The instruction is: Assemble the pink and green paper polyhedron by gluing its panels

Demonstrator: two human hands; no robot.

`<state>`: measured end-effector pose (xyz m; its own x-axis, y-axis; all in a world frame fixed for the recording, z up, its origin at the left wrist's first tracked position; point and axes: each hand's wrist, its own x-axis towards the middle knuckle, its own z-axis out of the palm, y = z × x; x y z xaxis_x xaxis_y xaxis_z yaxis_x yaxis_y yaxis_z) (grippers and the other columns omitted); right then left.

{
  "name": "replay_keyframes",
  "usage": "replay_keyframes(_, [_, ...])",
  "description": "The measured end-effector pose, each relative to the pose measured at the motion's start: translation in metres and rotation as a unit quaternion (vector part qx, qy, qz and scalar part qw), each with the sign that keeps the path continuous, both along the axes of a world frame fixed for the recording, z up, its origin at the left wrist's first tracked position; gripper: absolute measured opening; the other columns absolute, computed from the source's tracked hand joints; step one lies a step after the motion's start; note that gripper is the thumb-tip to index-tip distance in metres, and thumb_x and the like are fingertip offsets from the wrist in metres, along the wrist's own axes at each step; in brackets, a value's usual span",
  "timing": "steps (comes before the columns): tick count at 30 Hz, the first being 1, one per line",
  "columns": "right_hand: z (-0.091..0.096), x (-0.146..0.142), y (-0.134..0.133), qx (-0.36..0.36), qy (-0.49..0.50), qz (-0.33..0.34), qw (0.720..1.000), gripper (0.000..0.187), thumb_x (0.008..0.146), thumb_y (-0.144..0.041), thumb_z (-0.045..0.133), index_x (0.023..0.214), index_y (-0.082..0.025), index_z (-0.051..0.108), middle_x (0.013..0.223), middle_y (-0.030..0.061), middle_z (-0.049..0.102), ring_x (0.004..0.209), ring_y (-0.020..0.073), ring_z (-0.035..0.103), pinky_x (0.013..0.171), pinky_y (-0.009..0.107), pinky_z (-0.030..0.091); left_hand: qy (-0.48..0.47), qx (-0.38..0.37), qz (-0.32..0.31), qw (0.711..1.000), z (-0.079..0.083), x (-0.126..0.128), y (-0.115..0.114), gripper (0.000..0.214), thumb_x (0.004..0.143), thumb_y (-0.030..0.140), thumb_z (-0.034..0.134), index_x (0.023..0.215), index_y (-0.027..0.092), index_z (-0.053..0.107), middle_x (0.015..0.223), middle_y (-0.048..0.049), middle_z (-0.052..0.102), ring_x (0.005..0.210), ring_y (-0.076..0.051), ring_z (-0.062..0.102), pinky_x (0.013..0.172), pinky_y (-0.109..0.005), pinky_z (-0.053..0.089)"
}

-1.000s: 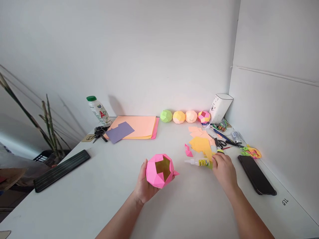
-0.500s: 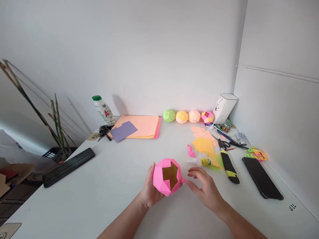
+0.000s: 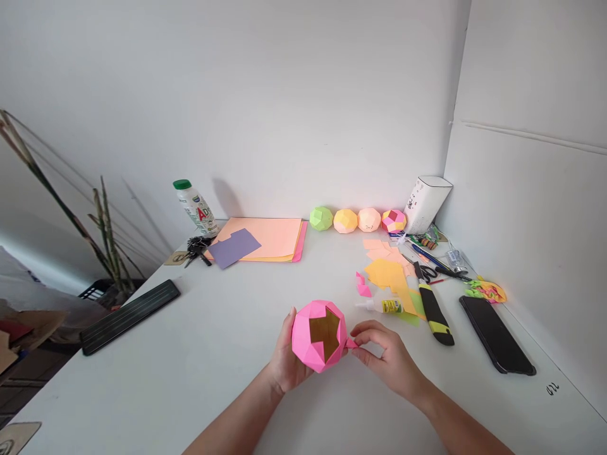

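A faceted pink paper ball point(image 3: 306, 335) with an opening on its upper right side rests in my left hand point(image 3: 286, 360), whose fingers wrap its left side and underside. The inside seen through the opening looks dark yellow. At the ball's right edge a small pink paper flap point(image 3: 351, 344) sticks out, and the thumb and forefinger of my right hand point(image 3: 386, 357) pinch its tip. Beyond my hands lie a small glue bottle point(image 3: 386, 306) on its side and a folded pink paper piece point(image 3: 363, 284).
Along the wall stand several finished paper balls point(image 3: 345, 221). To the right are orange paper scraps point(image 3: 386, 275), scissors point(image 3: 427, 272), a utility knife point(image 3: 435, 314) and a phone point(image 3: 496, 335). On the left lie coloured sheets point(image 3: 270, 237), a white bottle point(image 3: 196, 208) and a black bar point(image 3: 133, 316).
My right hand has moved slightly left, and its thumb and forefinger have closed on the pink flap. My left hand and the ball stay nearly in place.
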<state>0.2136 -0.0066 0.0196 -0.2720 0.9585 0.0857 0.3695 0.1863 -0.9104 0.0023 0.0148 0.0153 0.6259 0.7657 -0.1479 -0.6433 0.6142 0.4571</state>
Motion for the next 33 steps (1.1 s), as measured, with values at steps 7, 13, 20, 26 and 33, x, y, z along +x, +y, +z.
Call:
replay_keyframes(7, [0.001, 0.000, 0.003, -0.148, 0.158, 0.024, 0.976, 0.019, 0.080, -0.037, 0.072, 0.080, -0.020, 0.062, 0.109, 0.0078, 0.060, 0.095, 0.0216, 0.063, 0.080, 0.036, 0.051, -0.039, -0.016, 0.008, 0.999, -0.004, 0.001, -0.001, 0.068, 0.083, 0.070, 0.047, 0.103, 0.009, 0.069, 0.098, -0.0164, 0.073, 0.095, -0.031, 0.068, 0.090, -0.042, 0.048])
replay_keyframes(13, [0.005, -0.003, 0.000, -0.188, 0.241, 0.057, 0.950, 0.021, 0.082, -0.036, 0.072, 0.080, -0.019, 0.062, 0.089, 0.0037, 0.064, 0.080, 0.0165, 0.061, 0.077, 0.034, 0.050, -0.048, -0.013, 0.000, 0.999, -0.004, 0.002, -0.003, 0.066, 0.081, 0.070, 0.051, 0.102, 0.010, 0.069, 0.100, -0.0160, 0.073, 0.098, -0.033, 0.068, 0.094, -0.044, 0.046])
replay_keyframes(20, [0.007, -0.001, 0.001, -0.215, 0.244, 0.046, 0.945, 0.024, 0.081, -0.036, 0.074, 0.076, -0.018, 0.058, 0.073, 0.0009, 0.065, 0.068, 0.0148, 0.060, 0.069, 0.031, 0.047, -0.041, 0.012, -0.013, 0.999, 0.001, 0.004, -0.004, 0.071, 0.080, 0.072, 0.051, 0.103, 0.008, 0.069, 0.099, -0.0190, 0.072, 0.100, -0.035, 0.066, 0.097, -0.047, 0.042])
replay_keyframes(26, [-0.001, -0.004, 0.004, -0.282, 0.335, 0.032, 0.899, 0.028, 0.071, -0.032, 0.083, 0.079, -0.019, 0.061, 0.077, -0.0005, 0.068, 0.066, 0.0124, 0.060, 0.067, 0.029, 0.046, -0.040, -0.024, 0.015, 0.999, -0.007, 0.001, -0.004, 0.062, 0.078, 0.068, 0.058, 0.102, 0.012, 0.070, 0.098, -0.0141, 0.073, 0.106, -0.035, 0.064, 0.102, -0.050, 0.039])
replay_keyframes(33, [-0.004, -0.010, 0.005, -0.381, 0.415, 0.062, 0.824, 0.037, 0.062, -0.035, 0.089, 0.084, -0.019, 0.064, 0.066, -0.0035, 0.062, 0.058, 0.0086, 0.055, 0.060, 0.025, 0.044, -0.036, -0.006, 0.012, 0.999, -0.012, 0.001, -0.004, 0.069, 0.078, 0.072, 0.054, 0.104, 0.010, 0.070, 0.097, -0.0157, 0.072, 0.110, -0.037, 0.061, 0.101, -0.050, 0.039])
